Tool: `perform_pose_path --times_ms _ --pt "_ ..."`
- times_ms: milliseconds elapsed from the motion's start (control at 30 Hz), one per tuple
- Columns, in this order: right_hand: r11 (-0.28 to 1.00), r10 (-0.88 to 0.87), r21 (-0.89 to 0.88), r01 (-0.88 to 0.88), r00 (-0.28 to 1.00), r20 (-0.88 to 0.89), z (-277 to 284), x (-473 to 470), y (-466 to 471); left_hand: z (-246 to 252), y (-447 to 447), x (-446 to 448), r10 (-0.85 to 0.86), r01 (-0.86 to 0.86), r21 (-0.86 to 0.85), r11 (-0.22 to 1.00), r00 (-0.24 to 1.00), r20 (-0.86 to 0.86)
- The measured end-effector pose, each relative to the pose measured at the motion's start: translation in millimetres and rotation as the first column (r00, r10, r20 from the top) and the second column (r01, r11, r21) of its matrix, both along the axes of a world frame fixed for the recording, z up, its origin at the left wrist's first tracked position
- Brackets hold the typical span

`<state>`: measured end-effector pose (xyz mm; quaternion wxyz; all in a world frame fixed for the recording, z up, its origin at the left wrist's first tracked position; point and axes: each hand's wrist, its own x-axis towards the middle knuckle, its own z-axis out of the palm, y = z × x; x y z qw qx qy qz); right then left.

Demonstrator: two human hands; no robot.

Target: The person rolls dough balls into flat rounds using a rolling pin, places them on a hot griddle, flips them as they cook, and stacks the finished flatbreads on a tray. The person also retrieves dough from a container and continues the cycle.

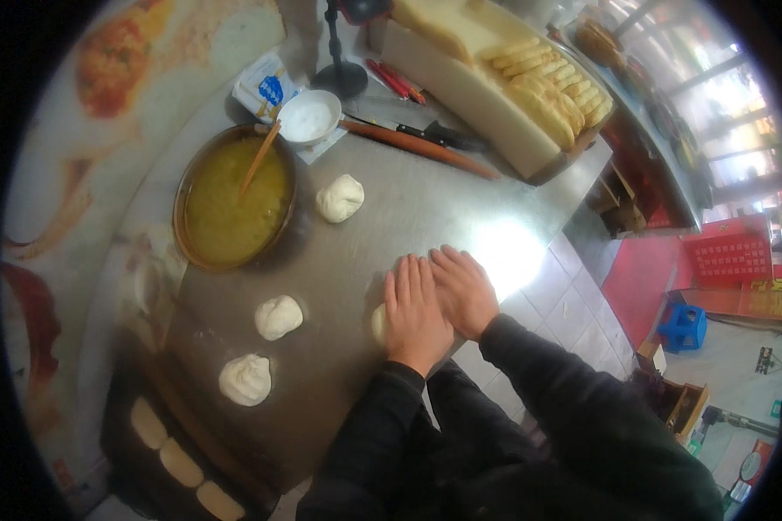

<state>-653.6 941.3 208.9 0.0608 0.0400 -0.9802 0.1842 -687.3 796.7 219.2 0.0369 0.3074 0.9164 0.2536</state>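
My left hand (417,319) lies flat, palm down, over a piece of dough (378,324) near the edge of the metal worktop (339,286). Only the dough's left side shows past the hand. My right hand (466,290) is stretched out flat beside it, against the left hand; what lies under its palm is hidden. To the left sit two pale dough lumps, an upper one (278,318) and a lower one (245,380). Another dough lump (340,198) rests farther back, near a brown bowl (181,225) of yellowish liquid with a wooden stick (259,159) in it.
At the back are a white bowl (309,117) of white powder, a wooden rolling pin (423,148), a black-handled knife (420,133) and a box (456,91) of flat breads (550,98). Flat dough pieces (181,461) lie on a dark surface at lower left. A blue stool (683,327) stands right.
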Motion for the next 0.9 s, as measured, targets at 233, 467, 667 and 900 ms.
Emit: perform_pose_path --times_ms 233,467,667,900 --pt "0.936 0.351 -0.068 -0.345 0.904 0.246 43 -20 -102 22 -122 -10 0.482 -0.645 0.603 0.469 0.759 0.437" --pt "0.802 0.567 -0.329 -0.498 0.808 0.16 45 -18 -65 31 -217 -51 0.23 -0.238 0.06 0.969 0.966 0.116" --pt "0.861 0.478 -0.299 -0.411 0.855 0.203 79 -46 -68 38 -220 -60 0.279 -0.303 0.174 0.937 0.948 0.149" --pt "0.906 0.422 -0.021 -0.422 0.9 0.11 50 -47 -89 29 -201 -31 0.462 -0.449 0.252 0.857 0.887 0.006"
